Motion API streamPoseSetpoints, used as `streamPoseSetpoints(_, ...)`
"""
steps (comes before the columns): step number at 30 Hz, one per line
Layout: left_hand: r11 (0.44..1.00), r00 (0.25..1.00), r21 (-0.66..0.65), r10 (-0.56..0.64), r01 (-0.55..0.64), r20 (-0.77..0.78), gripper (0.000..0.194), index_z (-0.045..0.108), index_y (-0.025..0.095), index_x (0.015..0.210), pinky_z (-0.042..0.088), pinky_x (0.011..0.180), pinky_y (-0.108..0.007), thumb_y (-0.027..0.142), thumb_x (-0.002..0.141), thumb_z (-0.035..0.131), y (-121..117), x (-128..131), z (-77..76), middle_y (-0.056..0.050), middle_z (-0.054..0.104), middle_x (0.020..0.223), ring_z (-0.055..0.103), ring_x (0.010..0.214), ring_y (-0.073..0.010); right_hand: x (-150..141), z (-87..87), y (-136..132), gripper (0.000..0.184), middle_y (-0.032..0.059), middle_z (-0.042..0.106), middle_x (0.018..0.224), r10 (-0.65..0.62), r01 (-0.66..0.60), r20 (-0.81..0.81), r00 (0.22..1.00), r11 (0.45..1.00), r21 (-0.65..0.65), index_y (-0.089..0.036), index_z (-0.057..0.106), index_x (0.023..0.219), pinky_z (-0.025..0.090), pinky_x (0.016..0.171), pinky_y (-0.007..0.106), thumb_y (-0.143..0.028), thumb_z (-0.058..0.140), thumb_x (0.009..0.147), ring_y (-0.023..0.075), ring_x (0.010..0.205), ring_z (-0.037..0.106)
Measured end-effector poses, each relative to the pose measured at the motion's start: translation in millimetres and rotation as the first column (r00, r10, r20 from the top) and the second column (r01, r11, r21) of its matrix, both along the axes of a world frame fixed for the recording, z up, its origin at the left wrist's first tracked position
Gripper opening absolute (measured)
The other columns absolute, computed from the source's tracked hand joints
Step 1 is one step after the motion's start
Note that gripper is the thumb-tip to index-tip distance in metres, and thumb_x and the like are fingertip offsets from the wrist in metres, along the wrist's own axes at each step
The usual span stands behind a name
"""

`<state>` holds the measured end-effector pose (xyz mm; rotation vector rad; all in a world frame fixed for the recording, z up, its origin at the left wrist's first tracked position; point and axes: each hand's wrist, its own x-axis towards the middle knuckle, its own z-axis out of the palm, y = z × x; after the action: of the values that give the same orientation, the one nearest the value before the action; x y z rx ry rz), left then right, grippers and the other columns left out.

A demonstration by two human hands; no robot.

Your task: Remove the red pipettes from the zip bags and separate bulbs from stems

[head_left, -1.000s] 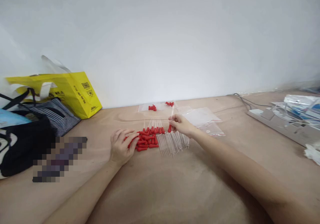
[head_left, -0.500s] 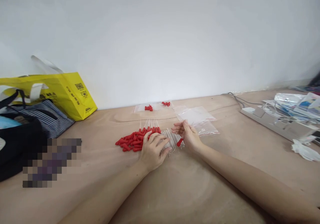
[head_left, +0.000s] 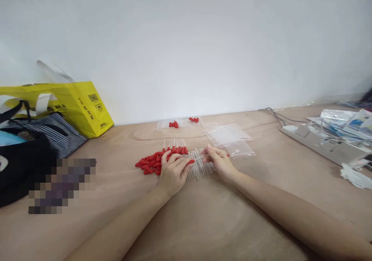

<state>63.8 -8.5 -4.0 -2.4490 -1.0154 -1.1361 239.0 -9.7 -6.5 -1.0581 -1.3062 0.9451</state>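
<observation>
On the wooden table [head_left: 203, 222] lies a heap of small red rubber bulbs [head_left: 148, 163], and to its right a row of clear glass dropper tubes [head_left: 200, 167]. My left hand [head_left: 172, 172] pinches a red bulb [head_left: 190, 161] at the near end of one clear tube. My right hand [head_left: 218, 161] pinches the other end of that same tube, and a bit of red shows at its far side. Several assembled droppers with red bulbs [head_left: 177, 147] lie just behind my left hand.
Clear zip bags [head_left: 229, 137] lie behind my right hand, two more with red bulbs [head_left: 181, 123] near the wall. A yellow bag [head_left: 72, 104], striped bag [head_left: 55, 135] and black bag [head_left: 20, 164] sit left. A power strip [head_left: 322, 142] and packets [head_left: 345, 121] sit right.
My left hand left the red bulb heap and came to the tubes with a bulb. My right hand dropped from holding a dropper upright to the tube row, and both hands now meet on one tube.
</observation>
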Motion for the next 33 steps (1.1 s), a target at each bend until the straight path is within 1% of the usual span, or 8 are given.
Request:
streamPoseSetpoints(3,0.998,0.999,0.043,0.053,-0.053,0.005,0.013,0.062,0.023,0.084,0.023,0.093,-0.047,0.026,0.082,0.05,5,-8,0.6,0.001,0.069,0.077,0.058,0.08,-0.0184,16,0.2,-3,0.033,0.0021,0.062,0.063,-0.195,0.113,0.237,0.952,0.94,0.322,-0.019,0.062,0.075,0.039,0.062,0.027,-0.048,0.047,0.079,0.0134,0.06,0.053)
streamPoseSetpoints(6,0.994,0.998,0.094,0.055,-0.055,0.001,0.013,0.062,0.024,0.086,0.023,0.094,-0.048,0.026,0.082,0.051,6,-10,1.1,0.001,0.07,0.083,0.058,0.085,-0.02,24,-0.9,-7,0.018,0.0029,0.066,0.077,-0.406,-0.003,0.508,0.76,0.779,0.627,-0.022,0.064,0.081,0.037,0.073,0.031,-0.036,0.053,0.079,0.0154,0.074,0.055)
streamPoseSetpoints(9,0.991,0.999,0.129,0.032,-0.027,-0.037,0.013,0.063,0.024,0.088,0.023,0.096,-0.05,0.026,0.082,0.051,4,-7,0.6,0.001,0.069,0.086,0.058,0.088,-0.0205,18,-6.6,-7,0.014,0.0001,0.067,0.082,-0.555,-0.157,0.594,0.583,0.64,0.752,-0.026,0.063,0.089,0.03,0.087,0.037,-0.031,0.055,0.079,0.015,0.081,0.055)
streamPoseSetpoints(13,0.987,0.995,0.162,0.007,0.01,-0.1,0.015,0.063,0.023,0.09,0.021,0.099,-0.052,0.025,0.082,0.05,1,-3,-1.3,0.001,0.069,0.091,0.058,0.091,-0.0209,4,-17.0,-4,0.015,-0.0037,0.067,0.069,-0.638,-0.216,0.577,0.51,0.554,0.804,-0.026,0.062,0.093,0.016,0.099,0.044,-0.024,0.052,0.082,0.0131,0.08,0.057)
streamPoseSetpoints(16,0.986,0.983,0.163,-0.013,0.043,-0.181,0.017,0.064,0.024,0.089,0.016,0.101,-0.054,0.022,0.083,0.048,-1,-5,-1.7,0.0,0.067,0.096,0.056,0.099,-0.022,2,-22.6,-7,0.019,-0.004,0.066,0.066,-0.625,-0.244,0.61,0.487,0.573,0.782,-0.028,0.061,0.093,0.006,0.101,0.046,-0.019,0.047,0.083,0.0144,0.087,0.057)
streamPoseSetpoints(20,0.983,0.956,0.151,-0.055,0.102,-0.288,0.021,0.064,0.026,0.087,0.008,0.103,-0.059,0.018,0.082,0.046,-6,-12,0.6,0.001,0.067,0.099,0.053,0.105,-0.0227,8,-25.4,-14,0.028,-0.0038,0.067,0.072,-0.478,-0.306,0.747,0.462,0.704,0.641,-0.034,0.059,0.096,-0.002,0.102,0.048,-0.016,0.043,0.083,0.0169,0.102,0.053)
streamPoseSetpoints(23,0.984,0.95,0.138,-0.066,0.113,-0.306,0.022,0.065,0.025,0.088,0.006,0.103,-0.06,0.016,0.081,0.046,-8,-15,1.6,0.001,0.066,0.1,0.052,0.106,-0.0236,9,-25.4,-16,0.03,-0.0037,0.067,0.073,-0.373,-0.321,0.781,0.501,0.757,0.568,-0.035,0.059,0.096,-0.003,0.102,0.049,-0.015,0.043,0.081,0.0178,0.105,0.052)
streamPoseSetpoints(33,0.984,0.947,0.136,-0.065,0.112,-0.313,0.025,0.064,0.025,0.087,0.01,0.101,-0.06,0.012,0.078,0.045,-8,-16,-0.8,0.003,0.061,0.111,0.044,0.116,-0.0256,6,-20.0,-17,0.024,-0.004,0.065,0.066,-0.432,-0.326,0.769,0.471,0.725,0.607,-0.03,0.061,0.085,-0.006,0.099,0.052,-0.018,0.041,0.083,0.0174,0.102,0.053)
